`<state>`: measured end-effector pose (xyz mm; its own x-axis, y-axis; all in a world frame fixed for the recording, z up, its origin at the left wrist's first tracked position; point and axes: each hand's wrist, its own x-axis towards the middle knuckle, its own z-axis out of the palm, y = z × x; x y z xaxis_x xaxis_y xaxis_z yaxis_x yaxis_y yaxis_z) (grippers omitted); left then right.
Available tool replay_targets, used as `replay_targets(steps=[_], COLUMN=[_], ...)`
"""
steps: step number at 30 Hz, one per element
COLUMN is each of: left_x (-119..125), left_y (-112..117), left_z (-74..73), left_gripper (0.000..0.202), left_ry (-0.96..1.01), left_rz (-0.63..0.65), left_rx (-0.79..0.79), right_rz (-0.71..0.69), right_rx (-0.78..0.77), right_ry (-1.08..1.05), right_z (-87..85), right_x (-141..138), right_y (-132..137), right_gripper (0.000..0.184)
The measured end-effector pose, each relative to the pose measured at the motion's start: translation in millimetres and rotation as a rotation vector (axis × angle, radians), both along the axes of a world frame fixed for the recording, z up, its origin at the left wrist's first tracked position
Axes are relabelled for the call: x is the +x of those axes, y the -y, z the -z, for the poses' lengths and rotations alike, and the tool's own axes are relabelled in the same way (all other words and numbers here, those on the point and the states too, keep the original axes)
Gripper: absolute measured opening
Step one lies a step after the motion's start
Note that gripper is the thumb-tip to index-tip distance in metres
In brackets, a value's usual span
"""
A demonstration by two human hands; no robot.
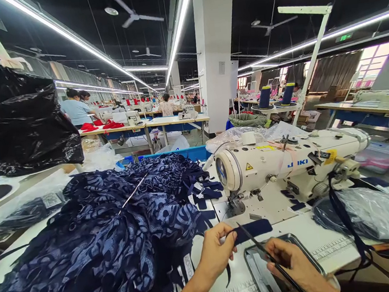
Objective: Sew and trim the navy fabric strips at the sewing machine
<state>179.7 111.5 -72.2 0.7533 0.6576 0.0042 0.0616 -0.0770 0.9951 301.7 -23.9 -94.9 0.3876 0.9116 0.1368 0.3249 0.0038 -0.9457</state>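
Left hand [216, 251] pinching a navy strip [258, 229] in its fingers, right hand [294, 261] gripping a slim dark tool [256, 242], sewing machine [269, 161] just beyond

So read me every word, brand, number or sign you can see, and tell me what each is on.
"JUKI", one letter partly obscured: white sewing machine.
Yellow warning triangle: same machine.
Printed labels beside the left hand: partly hidden, unreadable.
Table ruler markings: too small.
Bag sticker: too blurred.
Green signs: too small.
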Motion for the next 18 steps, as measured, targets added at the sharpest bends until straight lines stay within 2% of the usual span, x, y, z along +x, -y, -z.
replay_targets(steps=[3, 5, 7, 8, 11, 13, 15, 18], left_x=[1, 3, 5, 6, 6, 6, 5, 5], left_y=[-4, -8, -10, -11, -9, -6, -4, -3], left_z=[7.0, 10.3, 10.7, 9.9, 5.8, 3.3, 1.8, 1.3], left_gripper=[0.019, 0.019, 0.02, 0.021, 0.024, 0.025, 0.026, 0.028], left_ry=[-0.022, -0.017, 0.026, 0.057, 0.146, 0.17, 0.179, 0.19], left_rz=[-0.085, -0.128, -0.143, -0.131, -0.072, -0.046, -0.034, -0.027], left_rx=[0.03, 0.025, -0.013, -0.041, -0.106, -0.119, -0.12, -0.121], right_rz=[0.006, 0.005, 0.077, 0.144, 0.252, 0.27, 0.366, 0.461], right_rx=[0.247, 0.429, 0.471, 0.416, 0.053, -0.153, -0.308, -0.47], right_ry=[-0.08, -0.121, -0.067, 0.0, 0.255, 0.403, 0.56, 0.793], right_z=[7.6, 4.0, -5.7, -10.8, -16.3, -8.5, 5.1, 23.8], right_x=[4, 11, 24, 31, 58, 78, 98, 118], right_y=[13, 26, 39, 44, 52, 53, 51, 44], right_gripper=[0.029, 0.03, 0.029, 0.027, 0.023, 0.025, 0.021, 0.014])
